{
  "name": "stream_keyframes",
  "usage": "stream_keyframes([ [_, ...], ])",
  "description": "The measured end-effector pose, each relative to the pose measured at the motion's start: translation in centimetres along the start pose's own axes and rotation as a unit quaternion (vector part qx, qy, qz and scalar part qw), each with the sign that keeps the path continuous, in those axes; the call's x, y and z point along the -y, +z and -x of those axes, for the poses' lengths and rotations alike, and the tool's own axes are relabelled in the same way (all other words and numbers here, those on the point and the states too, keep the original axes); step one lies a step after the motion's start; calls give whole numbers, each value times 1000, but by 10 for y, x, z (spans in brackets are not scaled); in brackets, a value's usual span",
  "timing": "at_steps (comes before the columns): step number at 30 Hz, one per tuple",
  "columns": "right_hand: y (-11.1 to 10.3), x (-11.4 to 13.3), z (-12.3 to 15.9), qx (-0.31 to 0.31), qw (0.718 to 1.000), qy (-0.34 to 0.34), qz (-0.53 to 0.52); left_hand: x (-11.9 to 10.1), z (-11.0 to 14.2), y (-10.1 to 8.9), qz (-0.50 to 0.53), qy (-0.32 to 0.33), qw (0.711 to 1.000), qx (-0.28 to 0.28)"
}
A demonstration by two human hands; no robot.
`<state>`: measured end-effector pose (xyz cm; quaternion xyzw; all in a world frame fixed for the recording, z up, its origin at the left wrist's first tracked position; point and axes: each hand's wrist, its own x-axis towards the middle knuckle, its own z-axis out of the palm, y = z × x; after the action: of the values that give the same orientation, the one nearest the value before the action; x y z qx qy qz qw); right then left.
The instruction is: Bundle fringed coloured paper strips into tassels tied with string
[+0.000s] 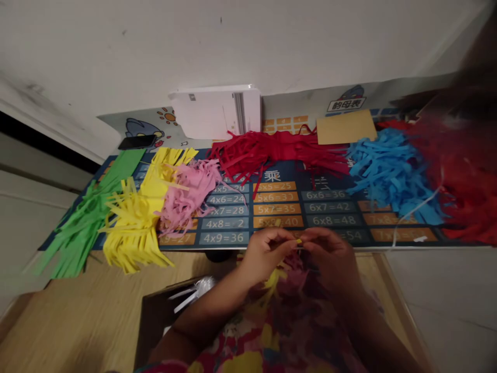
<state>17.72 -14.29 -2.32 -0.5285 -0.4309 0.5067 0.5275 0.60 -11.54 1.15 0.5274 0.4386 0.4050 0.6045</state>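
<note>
Both my hands meet at the table's front edge, fingertips close together. My left hand (268, 255) is closed in a pinch on a small yellow paper strip (298, 241). From the right, my right hand (332, 256) pinches the same bit of yellow. Below the fingers hang yellow fringe (274, 280) and pink fringe (293, 267), over my lap and partly in shadow. On the table nearby lie a pink fringe bundle (190, 194), yellow fringed paper (134, 223) and red fringed paper (277, 147).
Green fringed paper (87, 223) hangs over the table's left edge near a phone (137, 142). Blue fringe (394, 171) and blurred red fringe (469, 191) lie right, with a white string (419, 207). A white box (217, 113) and tan card (345, 128) stand behind. Below sits an open box (153, 311).
</note>
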Motion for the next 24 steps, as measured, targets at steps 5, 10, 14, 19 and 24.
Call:
stream_keyframes([
  [5,1,-5,2,-17,1000,14,-21,-1,2,-4,-125,121,985,-5],
  [10,-4,0,6,-27,994,-46,93,-3,3,-10,-265,215,940,15],
  [14,-10,0,5,25,984,-99,145,-1,3,-12,-288,228,929,35],
  [19,-13,0,3,61,986,-89,127,-3,2,-14,-236,200,950,47],
  [24,-13,2,-4,96,993,-23,71,-1,1,-17,-227,233,942,78],
])
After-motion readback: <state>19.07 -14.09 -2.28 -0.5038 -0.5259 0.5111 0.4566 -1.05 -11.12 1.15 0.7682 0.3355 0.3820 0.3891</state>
